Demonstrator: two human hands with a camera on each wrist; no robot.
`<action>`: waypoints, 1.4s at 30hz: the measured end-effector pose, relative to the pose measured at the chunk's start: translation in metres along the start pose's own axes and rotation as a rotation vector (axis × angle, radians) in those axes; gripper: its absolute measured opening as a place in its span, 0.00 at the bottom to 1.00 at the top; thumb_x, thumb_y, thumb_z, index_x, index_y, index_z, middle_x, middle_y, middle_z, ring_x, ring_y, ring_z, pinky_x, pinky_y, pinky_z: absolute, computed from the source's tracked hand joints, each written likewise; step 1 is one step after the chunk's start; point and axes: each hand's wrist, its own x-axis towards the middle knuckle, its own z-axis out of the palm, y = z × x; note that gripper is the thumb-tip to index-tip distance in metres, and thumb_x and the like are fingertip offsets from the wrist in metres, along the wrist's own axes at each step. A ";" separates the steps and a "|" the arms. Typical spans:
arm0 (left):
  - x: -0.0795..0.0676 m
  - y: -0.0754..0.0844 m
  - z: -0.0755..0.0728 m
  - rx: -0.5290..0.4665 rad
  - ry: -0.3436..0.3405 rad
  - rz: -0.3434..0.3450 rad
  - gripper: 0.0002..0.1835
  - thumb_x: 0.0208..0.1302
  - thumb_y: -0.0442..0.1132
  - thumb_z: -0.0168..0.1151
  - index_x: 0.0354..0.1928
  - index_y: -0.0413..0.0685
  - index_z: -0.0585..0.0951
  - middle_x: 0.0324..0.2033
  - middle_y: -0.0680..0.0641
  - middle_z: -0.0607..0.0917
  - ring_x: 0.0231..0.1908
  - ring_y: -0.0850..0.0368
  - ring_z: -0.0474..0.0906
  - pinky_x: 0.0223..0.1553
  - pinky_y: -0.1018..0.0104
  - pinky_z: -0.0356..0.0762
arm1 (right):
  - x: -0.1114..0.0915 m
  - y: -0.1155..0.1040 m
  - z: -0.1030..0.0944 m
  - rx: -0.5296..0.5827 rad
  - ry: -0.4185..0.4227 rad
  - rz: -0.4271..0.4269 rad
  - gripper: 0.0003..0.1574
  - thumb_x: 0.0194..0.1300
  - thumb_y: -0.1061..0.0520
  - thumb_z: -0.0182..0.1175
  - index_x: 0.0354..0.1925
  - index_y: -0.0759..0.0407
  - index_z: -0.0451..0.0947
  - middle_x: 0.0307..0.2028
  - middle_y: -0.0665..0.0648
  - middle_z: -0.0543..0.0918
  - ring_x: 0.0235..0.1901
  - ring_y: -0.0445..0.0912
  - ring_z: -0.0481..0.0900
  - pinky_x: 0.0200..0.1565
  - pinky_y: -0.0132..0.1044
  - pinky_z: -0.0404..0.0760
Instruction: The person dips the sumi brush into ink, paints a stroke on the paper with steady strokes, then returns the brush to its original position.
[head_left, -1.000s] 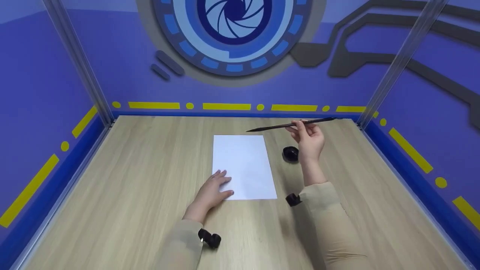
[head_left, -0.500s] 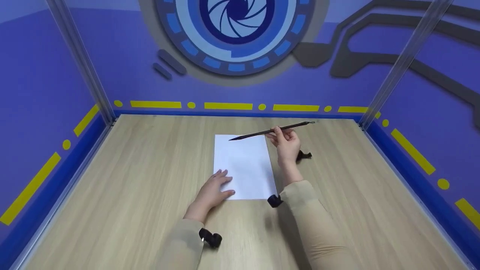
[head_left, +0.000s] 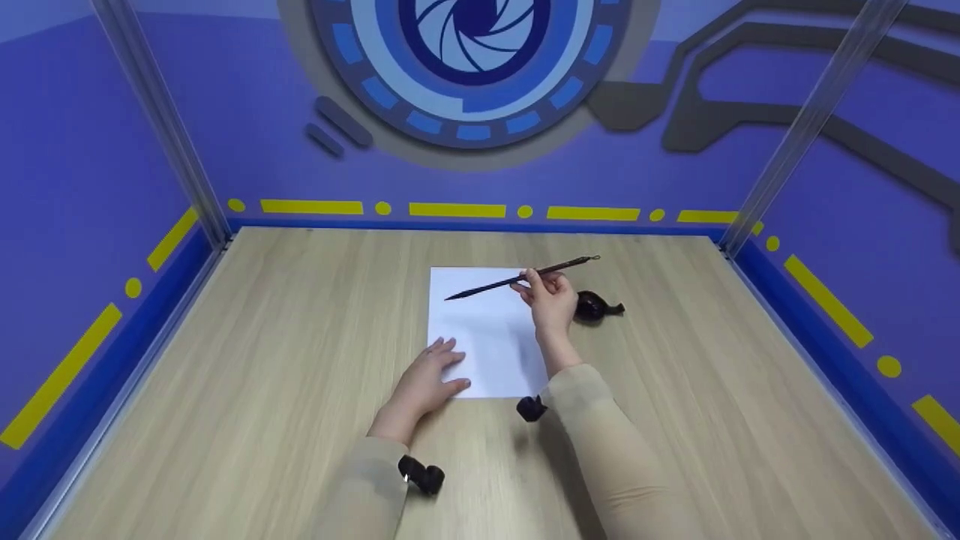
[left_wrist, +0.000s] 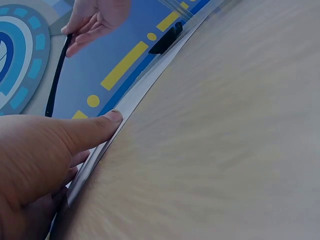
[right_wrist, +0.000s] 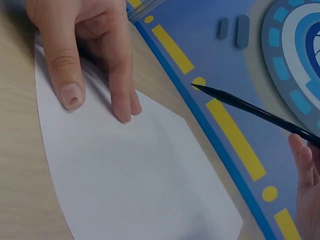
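My right hand (head_left: 553,306) pinches a dark calligraphy brush (head_left: 487,287) partway along its handle. The brush slants over the upper part of a white sheet of paper (head_left: 491,337), its pointed tip toward the left and a small loop at its far end. In the right wrist view the black brush tip (right_wrist: 220,97) shows up in the air above the sheet. On the paper's lower left edge rests my left hand (head_left: 422,382), fingers spread and thumb flat on the sheet. Just right of my right hand sits a glossy black inkstone (head_left: 592,309) with a short stem.
The wood-grain table (head_left: 300,337) is bounded by blue panels (head_left: 180,112) at the back and sides, with metal posts in the far corners. A small black wrist camera (head_left: 531,409) is worn at the right sleeve, another black wrist camera (head_left: 421,476) at the left.
My right hand has moved left and nearer to me, bringing the brush from beyond the paper's top right to over the sheet. My left hand has stayed in place.
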 end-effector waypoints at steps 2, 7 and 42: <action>0.000 0.000 0.000 0.003 0.002 0.003 0.28 0.68 0.44 0.69 0.66 0.42 0.79 0.76 0.42 0.69 0.79 0.42 0.57 0.80 0.44 0.57 | 0.000 0.004 0.000 -0.014 0.005 0.008 0.05 0.71 0.66 0.62 0.38 0.66 0.75 0.30 0.54 0.90 0.23 0.43 0.89 0.27 0.25 0.86; 0.001 0.000 0.000 0.010 0.005 0.003 0.28 0.68 0.45 0.69 0.66 0.42 0.79 0.76 0.42 0.69 0.79 0.42 0.57 0.80 0.44 0.57 | -0.002 0.012 -0.002 -0.036 0.022 0.027 0.04 0.71 0.66 0.62 0.39 0.68 0.76 0.31 0.57 0.90 0.23 0.43 0.90 0.28 0.25 0.86; 0.001 -0.003 0.000 0.007 0.022 0.060 0.28 0.66 0.44 0.70 0.65 0.39 0.80 0.74 0.39 0.71 0.78 0.39 0.60 0.79 0.43 0.58 | -0.011 0.028 0.012 -0.083 -0.009 0.054 0.05 0.70 0.68 0.63 0.40 0.68 0.75 0.31 0.57 0.89 0.22 0.42 0.88 0.28 0.27 0.86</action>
